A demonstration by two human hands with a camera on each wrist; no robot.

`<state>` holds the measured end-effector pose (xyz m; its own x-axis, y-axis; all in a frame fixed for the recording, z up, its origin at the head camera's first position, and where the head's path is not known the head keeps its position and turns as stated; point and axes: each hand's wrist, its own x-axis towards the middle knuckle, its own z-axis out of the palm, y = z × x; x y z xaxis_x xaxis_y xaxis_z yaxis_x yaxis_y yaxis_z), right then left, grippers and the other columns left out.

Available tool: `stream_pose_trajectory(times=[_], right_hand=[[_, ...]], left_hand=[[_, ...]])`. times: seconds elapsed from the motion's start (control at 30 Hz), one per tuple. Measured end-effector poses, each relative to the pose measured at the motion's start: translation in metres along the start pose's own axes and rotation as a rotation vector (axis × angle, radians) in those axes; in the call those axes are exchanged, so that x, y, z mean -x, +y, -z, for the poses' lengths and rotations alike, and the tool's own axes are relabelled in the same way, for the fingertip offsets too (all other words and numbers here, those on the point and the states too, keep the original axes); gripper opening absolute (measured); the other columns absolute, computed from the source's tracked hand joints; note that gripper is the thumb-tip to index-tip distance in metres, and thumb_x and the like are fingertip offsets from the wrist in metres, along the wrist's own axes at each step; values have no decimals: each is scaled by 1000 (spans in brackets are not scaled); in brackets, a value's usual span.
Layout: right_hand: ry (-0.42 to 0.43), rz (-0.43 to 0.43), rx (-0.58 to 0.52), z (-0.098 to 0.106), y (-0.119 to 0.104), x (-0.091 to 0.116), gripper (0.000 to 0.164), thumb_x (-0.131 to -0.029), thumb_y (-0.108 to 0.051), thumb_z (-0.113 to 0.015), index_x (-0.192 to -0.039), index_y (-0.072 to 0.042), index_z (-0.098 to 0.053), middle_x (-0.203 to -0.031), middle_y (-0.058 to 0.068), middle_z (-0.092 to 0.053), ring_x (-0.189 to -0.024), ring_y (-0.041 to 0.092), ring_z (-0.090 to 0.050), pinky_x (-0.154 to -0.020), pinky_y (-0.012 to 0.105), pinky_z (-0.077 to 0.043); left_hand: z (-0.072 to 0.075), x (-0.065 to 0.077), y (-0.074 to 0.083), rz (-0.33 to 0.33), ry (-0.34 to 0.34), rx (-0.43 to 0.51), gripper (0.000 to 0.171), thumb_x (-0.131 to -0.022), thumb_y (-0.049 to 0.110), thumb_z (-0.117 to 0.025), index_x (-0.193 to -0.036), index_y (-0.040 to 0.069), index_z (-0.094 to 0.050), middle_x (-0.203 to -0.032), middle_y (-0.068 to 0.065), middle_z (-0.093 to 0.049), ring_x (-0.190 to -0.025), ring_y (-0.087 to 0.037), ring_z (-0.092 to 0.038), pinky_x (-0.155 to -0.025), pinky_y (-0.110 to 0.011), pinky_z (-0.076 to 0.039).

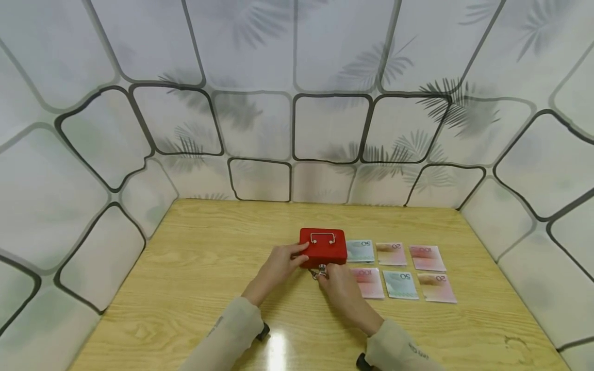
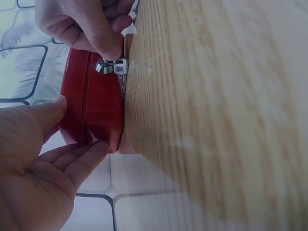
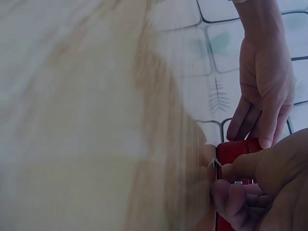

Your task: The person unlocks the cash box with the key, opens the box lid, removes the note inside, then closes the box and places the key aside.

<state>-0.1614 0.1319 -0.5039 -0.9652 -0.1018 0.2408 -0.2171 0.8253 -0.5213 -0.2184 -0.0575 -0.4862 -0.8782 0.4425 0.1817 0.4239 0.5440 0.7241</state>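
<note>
A small red cash box (image 1: 328, 253) with a folded wire handle (image 1: 323, 235) on its lid stands closed on the table. My left hand (image 1: 275, 268) holds its left end, thumb on one face and fingertips on another, as the left wrist view shows. At the front, my right hand (image 1: 344, 292) pinches a key (image 2: 119, 66) at the round silver lock (image 2: 103, 66). Another key (image 2: 122, 86) hangs down from it against the box front. How deep the pinched key sits in the lock is hidden by the fingers.
Right of the box, play banknotes lie in two rows, among them a green 50 note (image 1: 401, 285), a pink 100 note (image 1: 427, 257) and a 20 note (image 1: 437, 287). The wooden table (image 1: 204, 288) meets patterned curtain walls (image 1: 260, 123) at the back and sides.
</note>
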Motion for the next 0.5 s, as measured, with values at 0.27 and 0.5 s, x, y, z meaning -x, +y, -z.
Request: stream_pose_trajectory(times=[0.27,0.5], right_hand=[[-57,-104,-188,1,9,-1,35,-88,-17,-83,-55,-12,-70,-49,-14,-47,-52,6,-39,-48,22,-30],[-86,-210,-252,0,12,-3,38,-89,-20,-82,-57,-10,-65,-51,-10,-47,-54,9,-43,-49,23,-32]], left_hand=[[0,0,-2,-5,-1,12,42,-101,20,-69,-140,6,-65,-138,-21,-62,-51,-5,-27,-50,-19,-33],[2,-1,-2,-5,-18,3,41,-101,21,-69,-139,7,-66,-129,-21,-67,-49,-5,-26,-48,-18,-32]])
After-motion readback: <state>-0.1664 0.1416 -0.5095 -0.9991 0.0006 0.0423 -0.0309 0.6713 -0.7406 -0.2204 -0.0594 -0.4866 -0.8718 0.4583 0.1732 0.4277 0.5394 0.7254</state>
